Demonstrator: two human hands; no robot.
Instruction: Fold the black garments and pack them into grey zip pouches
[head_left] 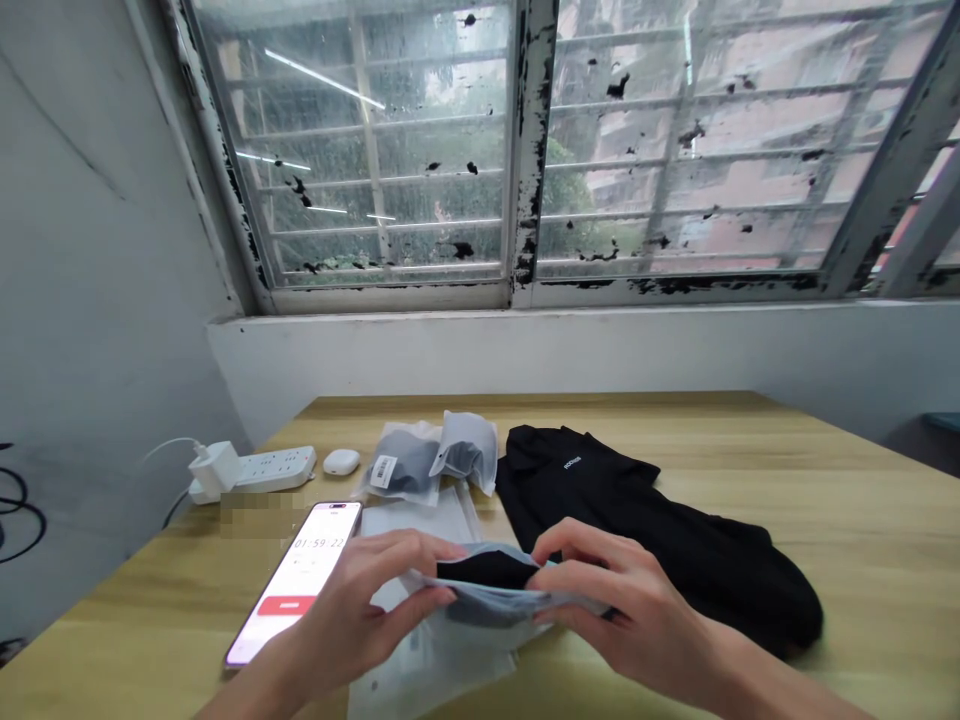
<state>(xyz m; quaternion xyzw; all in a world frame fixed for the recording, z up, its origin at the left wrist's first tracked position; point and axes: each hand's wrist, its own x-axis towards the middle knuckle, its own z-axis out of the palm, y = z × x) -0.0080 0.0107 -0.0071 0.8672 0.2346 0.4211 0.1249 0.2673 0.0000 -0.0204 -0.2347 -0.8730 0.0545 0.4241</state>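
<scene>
A frosted plastic bag (pixel 491 608) is held up in front of me between both hands, its mouth parted toward me. Dark cloth (pixel 491 569) shows inside the opening. My left hand (pixel 379 590) pinches the bag's left edge between thumb and fingers. On the other side, my right hand (pixel 619 590) grips the right edge, with its fingertips at the mouth. Beneath the held bag lie flat translucent bags (pixel 420 670) on the table. To the right, a black garment (pixel 637 520) with small white lettering is spread out, partly behind my right hand.
Two frosted bags with dark contents, one labelled (pixel 405 465) and one smaller (pixel 466 447), lie further back. A phone (pixel 300 575) showing a timer, a white earbud case (pixel 341 461) and a power strip (pixel 274 466) with a plugged-in charger are at left. A wall and window close off the wooden table (pixel 847 520).
</scene>
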